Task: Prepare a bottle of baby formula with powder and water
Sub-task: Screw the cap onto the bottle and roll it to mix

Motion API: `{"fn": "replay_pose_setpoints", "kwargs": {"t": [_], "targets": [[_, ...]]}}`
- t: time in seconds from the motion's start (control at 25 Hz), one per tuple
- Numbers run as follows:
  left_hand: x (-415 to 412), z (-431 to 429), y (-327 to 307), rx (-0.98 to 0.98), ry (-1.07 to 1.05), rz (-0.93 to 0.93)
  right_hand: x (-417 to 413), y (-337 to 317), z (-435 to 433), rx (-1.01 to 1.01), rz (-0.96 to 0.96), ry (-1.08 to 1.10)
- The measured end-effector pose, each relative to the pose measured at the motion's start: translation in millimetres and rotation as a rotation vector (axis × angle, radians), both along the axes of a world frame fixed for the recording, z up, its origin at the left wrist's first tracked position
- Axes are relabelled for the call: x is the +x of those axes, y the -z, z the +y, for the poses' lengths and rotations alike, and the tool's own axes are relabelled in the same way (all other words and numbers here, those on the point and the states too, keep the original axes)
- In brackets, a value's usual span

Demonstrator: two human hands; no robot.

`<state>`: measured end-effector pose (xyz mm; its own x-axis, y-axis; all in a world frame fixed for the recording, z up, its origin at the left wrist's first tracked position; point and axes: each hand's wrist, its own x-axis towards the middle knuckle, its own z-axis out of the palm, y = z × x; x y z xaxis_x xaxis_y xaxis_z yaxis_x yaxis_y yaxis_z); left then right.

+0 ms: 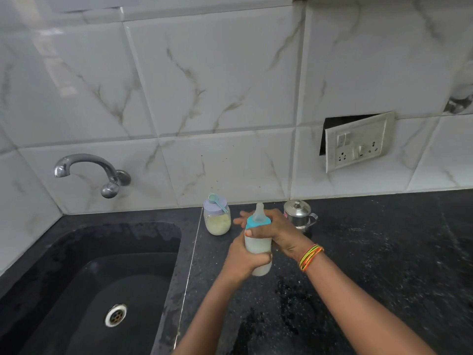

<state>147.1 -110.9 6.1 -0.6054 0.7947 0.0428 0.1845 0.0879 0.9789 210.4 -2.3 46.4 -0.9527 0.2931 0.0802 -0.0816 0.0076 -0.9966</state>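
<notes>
A baby bottle [258, 245] with a teal collar and a clear teat stands upright above the black counter, filled with pale milky liquid. My left hand [242, 258] is wrapped around the bottle's body. My right hand [275, 230] grips the teal collar from the right, with its thumb across the front. A glass jar of formula powder [217, 221] with a lilac lid stands behind on the left. A teal scoop [216, 201] lies on the jar's lid.
A small steel pot with a lid [299, 213] stands behind my right hand. A black sink [97, 285] with a drain lies left, under a wall tap [89, 170]. A loose socket plate [357, 142] hangs on the tiled wall. The counter [384, 252] shows wet patches.
</notes>
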Motion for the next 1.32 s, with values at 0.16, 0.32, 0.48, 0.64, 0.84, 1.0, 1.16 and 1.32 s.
{"fn": "replay_pose_setpoints", "kwargs": {"t": [0.16, 0.32, 0.48, 0.64, 0.84, 1.0, 1.16, 1.32], "targets": [[16, 2, -8, -0.052, -0.302, 0.062, -14, 11, -29, 0.241, -0.107, 0.623], [12, -1, -9, -0.064, -0.273, 0.053, -11, 7, -30, 0.195, -0.074, 0.521], [-8, -16, -15, 0.050, 0.211, -0.166, -1, -10, -3, -0.028, -0.012, -0.211], [-9, -16, -18, 0.020, 0.257, -0.056, -4, -9, -4, 0.049, 0.016, -0.243], [-3, -11, 9, 0.052, 0.019, -0.043, -4, 9, -22, 0.108, -0.003, 0.117], [-1, -5, 27, -0.050, -0.213, 0.027, -16, 39, -36, 0.254, -0.085, 0.515], [-10, -1, 43, -0.095, -0.304, 0.027, -27, 49, -23, 0.302, -0.229, 0.432], [-25, 3, 62, -0.133, -0.358, -0.003, -48, 39, 17, 0.543, -0.496, -0.108]]}}
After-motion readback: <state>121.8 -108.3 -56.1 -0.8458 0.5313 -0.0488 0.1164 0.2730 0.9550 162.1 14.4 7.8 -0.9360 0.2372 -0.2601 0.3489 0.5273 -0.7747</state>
